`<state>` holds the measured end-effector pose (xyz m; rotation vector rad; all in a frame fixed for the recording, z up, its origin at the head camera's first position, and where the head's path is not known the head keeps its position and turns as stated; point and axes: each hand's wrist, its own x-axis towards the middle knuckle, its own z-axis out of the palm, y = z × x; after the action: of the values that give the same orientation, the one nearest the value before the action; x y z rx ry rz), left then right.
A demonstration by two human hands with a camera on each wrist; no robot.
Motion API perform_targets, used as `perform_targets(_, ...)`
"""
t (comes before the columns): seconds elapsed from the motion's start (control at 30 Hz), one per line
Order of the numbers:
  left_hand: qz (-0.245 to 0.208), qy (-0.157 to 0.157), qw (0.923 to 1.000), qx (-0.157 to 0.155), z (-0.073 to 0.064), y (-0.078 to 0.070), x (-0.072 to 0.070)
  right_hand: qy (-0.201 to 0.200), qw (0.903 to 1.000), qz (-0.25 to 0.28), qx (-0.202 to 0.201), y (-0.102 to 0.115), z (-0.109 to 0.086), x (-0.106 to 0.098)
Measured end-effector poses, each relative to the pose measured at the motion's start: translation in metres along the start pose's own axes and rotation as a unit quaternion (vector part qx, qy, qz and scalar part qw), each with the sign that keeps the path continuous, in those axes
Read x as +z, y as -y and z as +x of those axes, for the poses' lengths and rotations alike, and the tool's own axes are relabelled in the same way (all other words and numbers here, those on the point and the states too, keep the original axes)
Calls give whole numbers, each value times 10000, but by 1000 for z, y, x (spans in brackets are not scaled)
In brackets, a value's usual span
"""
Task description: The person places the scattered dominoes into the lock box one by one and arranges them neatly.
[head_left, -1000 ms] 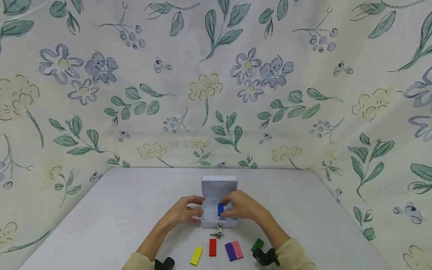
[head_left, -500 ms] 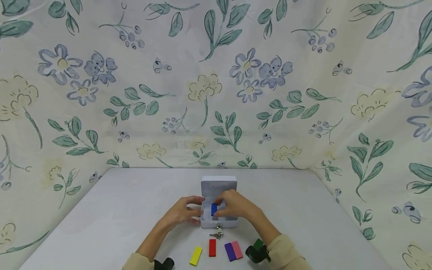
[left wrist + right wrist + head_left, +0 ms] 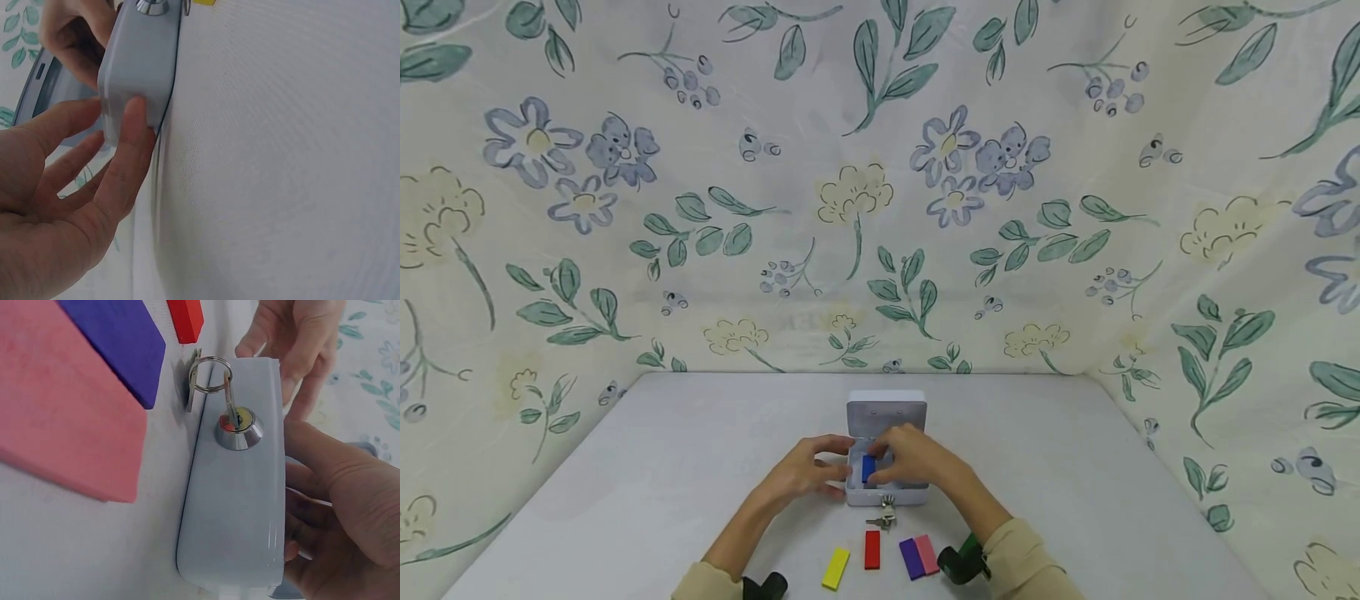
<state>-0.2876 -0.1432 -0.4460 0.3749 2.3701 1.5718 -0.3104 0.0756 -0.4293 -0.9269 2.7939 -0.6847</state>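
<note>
A small pale grey metal cash box (image 3: 867, 498) stands with its lid (image 3: 887, 417) raised; a key sits in its front lock (image 3: 239, 428). My right hand (image 3: 917, 457) reaches inside and pinches a blue block (image 3: 868, 468) upright between thumb and fingers, near the box's left part. In the right wrist view the box's front wall hides the fingertips and the blue block. My left hand (image 3: 805, 467) rests its extended fingers against the left side of the box, as the left wrist view also shows, with the left hand (image 3: 81, 206) touching the box corner.
In front of the box lie a yellow block (image 3: 836, 569), a red block (image 3: 872, 550), a purple block (image 3: 912, 559) and a pink block (image 3: 927, 554). A green block (image 3: 970, 543) is partly covered by the right wrist camera (image 3: 958, 565). Keys (image 3: 880, 523) hang from the lock.
My right hand has moved left inside the box with the blue block, from near the middle towards the left wall. The left hand has stayed in place.
</note>
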Motion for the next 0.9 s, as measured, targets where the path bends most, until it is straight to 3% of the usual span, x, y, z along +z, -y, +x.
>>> perform_targets(0.9,-40,98,9999,77,1,1,-2,75,9998,57,-151,1,10,9)
